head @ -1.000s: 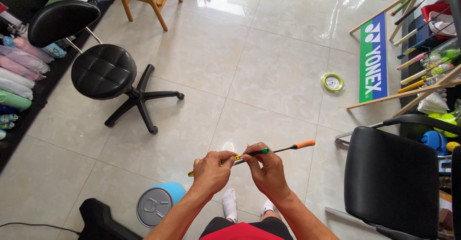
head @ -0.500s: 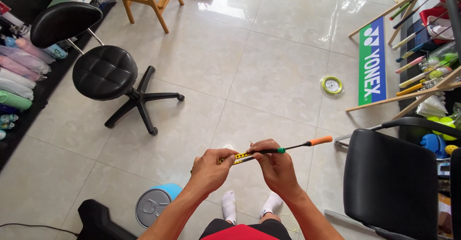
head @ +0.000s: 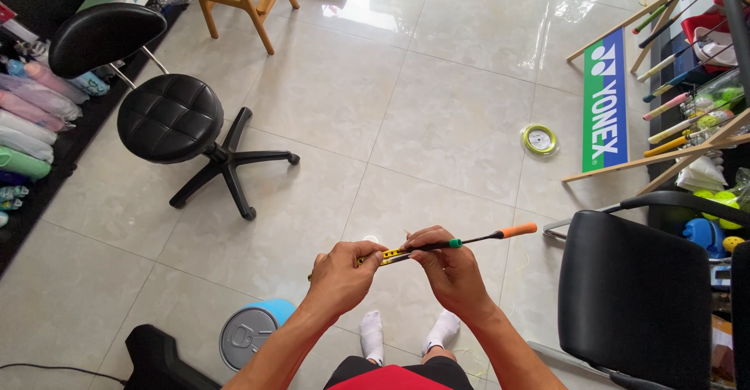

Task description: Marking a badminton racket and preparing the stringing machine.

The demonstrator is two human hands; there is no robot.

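Both my hands hold a thin racket shaft (head: 476, 238) level in front of me. It is dark with a yellow patterned part, a green band and an orange tip pointing right. My left hand (head: 344, 274) grips the yellow end. My right hand (head: 449, 271) pinches the shaft near the green band with fingers curled over it. The rest of the racket is hidden behind my hands. My feet in white socks (head: 408, 332) rest on the pale tiled floor below.
A black swivel stool (head: 176, 121) stands at left beside a dark shelf of rolled items. A black chair (head: 644, 281) is at right. A yellow string reel (head: 539, 138) lies on the floor near a green sign and wooden racket rack. A round blue-lidded container (head: 250, 334) sits by my legs.
The shaft has shifted slightly to the right and levelled, with its orange tip a little farther out. My hands keep their grip.
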